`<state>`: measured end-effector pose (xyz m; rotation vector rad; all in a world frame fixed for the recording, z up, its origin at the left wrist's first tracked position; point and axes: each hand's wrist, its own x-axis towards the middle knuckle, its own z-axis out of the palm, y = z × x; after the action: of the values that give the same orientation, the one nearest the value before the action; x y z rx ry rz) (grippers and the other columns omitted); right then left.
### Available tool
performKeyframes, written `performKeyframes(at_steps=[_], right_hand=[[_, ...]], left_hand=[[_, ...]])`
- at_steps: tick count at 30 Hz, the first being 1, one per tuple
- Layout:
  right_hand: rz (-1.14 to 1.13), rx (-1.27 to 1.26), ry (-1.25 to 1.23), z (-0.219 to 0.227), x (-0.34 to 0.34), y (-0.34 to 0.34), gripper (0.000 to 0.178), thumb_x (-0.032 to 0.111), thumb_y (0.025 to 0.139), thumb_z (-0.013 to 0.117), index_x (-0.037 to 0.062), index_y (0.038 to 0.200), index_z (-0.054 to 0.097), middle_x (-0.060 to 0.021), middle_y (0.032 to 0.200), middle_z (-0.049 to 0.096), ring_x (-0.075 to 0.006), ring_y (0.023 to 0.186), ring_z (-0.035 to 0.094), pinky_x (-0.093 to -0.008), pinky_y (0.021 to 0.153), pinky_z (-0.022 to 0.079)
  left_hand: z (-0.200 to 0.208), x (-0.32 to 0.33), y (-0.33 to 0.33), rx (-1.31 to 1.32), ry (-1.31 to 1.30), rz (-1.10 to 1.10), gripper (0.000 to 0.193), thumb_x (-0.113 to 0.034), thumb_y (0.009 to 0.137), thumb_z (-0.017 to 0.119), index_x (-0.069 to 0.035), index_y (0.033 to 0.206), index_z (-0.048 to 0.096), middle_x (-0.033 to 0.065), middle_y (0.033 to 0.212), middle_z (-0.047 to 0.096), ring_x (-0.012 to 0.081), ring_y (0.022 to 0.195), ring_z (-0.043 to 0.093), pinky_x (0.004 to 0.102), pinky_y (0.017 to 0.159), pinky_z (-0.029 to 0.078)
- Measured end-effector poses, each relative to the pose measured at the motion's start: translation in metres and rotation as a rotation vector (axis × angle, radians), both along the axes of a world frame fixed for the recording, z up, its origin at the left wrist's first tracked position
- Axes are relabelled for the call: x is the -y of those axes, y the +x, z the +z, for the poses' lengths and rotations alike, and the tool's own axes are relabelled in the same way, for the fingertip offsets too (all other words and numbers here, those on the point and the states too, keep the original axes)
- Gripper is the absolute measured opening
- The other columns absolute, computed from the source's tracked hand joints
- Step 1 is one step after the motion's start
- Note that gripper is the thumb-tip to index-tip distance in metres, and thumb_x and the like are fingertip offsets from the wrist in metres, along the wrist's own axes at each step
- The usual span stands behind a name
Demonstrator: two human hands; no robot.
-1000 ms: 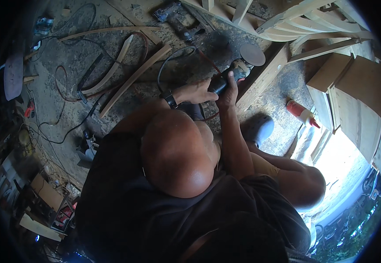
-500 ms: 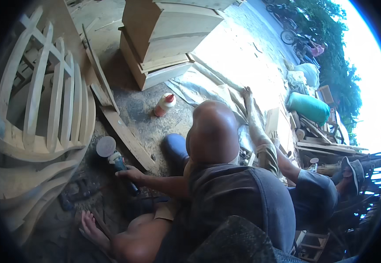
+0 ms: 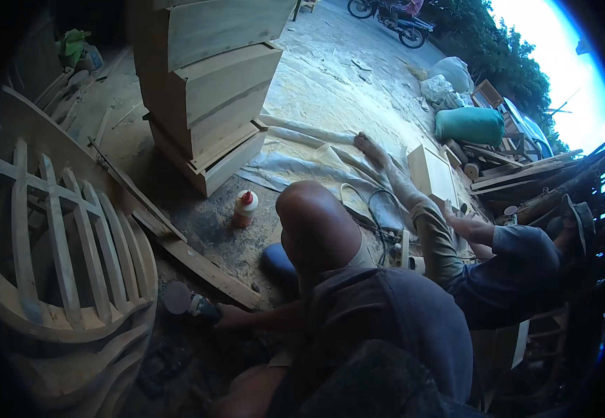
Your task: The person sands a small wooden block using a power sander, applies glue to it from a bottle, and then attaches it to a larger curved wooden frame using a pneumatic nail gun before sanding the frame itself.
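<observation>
My right hand (image 3: 231,315) is closed round the dark body of an angle grinder (image 3: 203,308). Its round disc (image 3: 176,298) points toward a curved slatted wooden frame (image 3: 58,237) on the left. Whether the disc spins cannot be told. My forearm runs from the grey sleeve, past my raised knee (image 3: 320,219). Deep shadow covers the ground below the grinder, and my left hand does not show there. A narrow wooden board (image 3: 212,275) lies just beyond the disc. Farther off stands a bottle with a red cap (image 3: 245,209).
A wooden cabinet (image 3: 229,83) stands ahead on a dusty sheet (image 3: 302,150). At the right sits a person in a hat (image 3: 518,261), one leg (image 3: 400,181) stretched out beside a pale wooden box (image 3: 433,174) and a dark cable (image 3: 379,209). Farther back are a green sack (image 3: 469,125) and stacked wood.
My view has tilted upward, showing more of the yard. The grinder stays in my right hand, its disc now turned more edge-on and darker. My left hand, earlier visible low at the left, has gone from sight.
</observation>
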<state>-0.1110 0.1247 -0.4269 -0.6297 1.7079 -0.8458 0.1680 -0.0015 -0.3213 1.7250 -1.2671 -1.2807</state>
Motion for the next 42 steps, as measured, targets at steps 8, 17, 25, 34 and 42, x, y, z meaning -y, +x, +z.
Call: performKeyframes(at_steps=[8,17,25,34,42], right_hand=[[0.065,-0.211,0.012,0.019,-0.01,-0.006,0.06,0.032,0.077,0.077,0.0006,0.125,0.06,-0.0189,0.106,0.067,-0.0329,0.101,0.065,-0.0457,0.09,0.053],[0.124,-0.439,0.003,0.043,-0.021,-0.008,0.058,0.034,0.078,0.076,0.0008,0.122,0.059,-0.022,0.107,0.064,-0.038,0.104,0.063,-0.0486,0.092,0.051],[0.045,-0.548,-0.11,0.058,-0.038,-0.015,0.045,0.031,0.084,0.072,0.0023,0.117,0.063,-0.0232,0.104,0.065,-0.0406,0.101,0.064,-0.049,0.089,0.051],[-0.398,-0.284,-0.973,0.293,0.105,-0.064,0.016,0.017,0.097,0.069,0.0012,0.092,0.068,-0.0118,0.075,0.064,-0.021,0.067,0.061,-0.0327,0.06,0.046],[0.366,0.19,-1.819,0.42,0.108,0.014,0.029,0.024,0.094,0.069,0.0059,0.075,0.057,-0.0099,0.07,0.056,-0.0295,0.067,0.061,-0.0436,0.059,0.049]], left_hand=[[0.02,0.016,-0.009,-0.082,-0.018,-0.028,0.053,-0.042,0.107,0.045,0.003,0.135,0.049,0.0147,0.106,0.061,0.0217,0.095,0.058,0.034,0.088,0.046],[0.071,0.021,0.002,-0.221,-0.076,-0.023,0.054,-0.046,0.107,0.045,0.002,0.132,0.048,0.0125,0.099,0.06,0.0191,0.088,0.056,0.0314,0.081,0.047],[0.14,0.01,0.051,-0.433,-0.224,-0.079,0.055,-0.049,0.107,0.045,0.001,0.129,0.048,0.0106,0.093,0.058,0.0168,0.081,0.054,0.0291,0.075,0.047],[0.315,-0.072,0.102,-0.567,-0.535,-0.171,0.056,-0.053,0.107,0.044,0.0,0.126,0.047,0.0085,0.086,0.056,0.0142,0.074,0.053,0.0265,0.068,0.047],[0.441,-0.067,-0.04,-0.514,-0.845,-0.239,0.049,-0.05,0.108,0.043,-0.002,0.112,0.046,0.0024,0.078,0.045,0.0107,0.062,0.043,0.0263,0.06,0.041]])
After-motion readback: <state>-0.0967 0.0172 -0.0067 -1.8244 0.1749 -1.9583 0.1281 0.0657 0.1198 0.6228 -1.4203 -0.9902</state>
